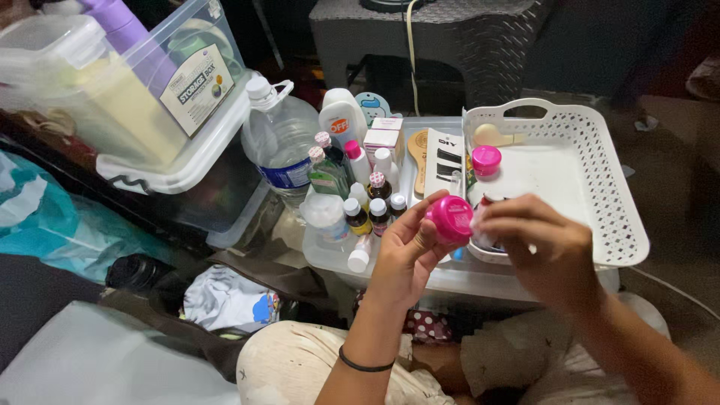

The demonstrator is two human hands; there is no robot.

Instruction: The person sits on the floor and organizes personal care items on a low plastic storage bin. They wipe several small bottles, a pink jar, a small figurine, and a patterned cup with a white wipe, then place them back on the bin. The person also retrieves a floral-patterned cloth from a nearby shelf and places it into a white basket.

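Lid: pink round cap (451, 218), light hard plastic, smooth (likely slippery), best pinched at its rim
Left hand (405, 251): raised over the clear bin (330, 255), fingertips clamped on the cap
Right hand (536, 244): curled at the white basket (600, 172), seemingly gripping a small jar, mostly hidden
Second pink cap (486, 160): resting in the basket

Two round pink plastic lids show — one (451, 218) at the fingertips, one (486, 160) on a jar in the white perforated plastic basket (600, 180), the only basket. One large clear plastic water bottle (281, 142), one wooden hairbrush (418, 159) and four small dark white-capped glass bottles (356, 216) — plus two hands, left hand (405, 255) and right hand (540, 251).
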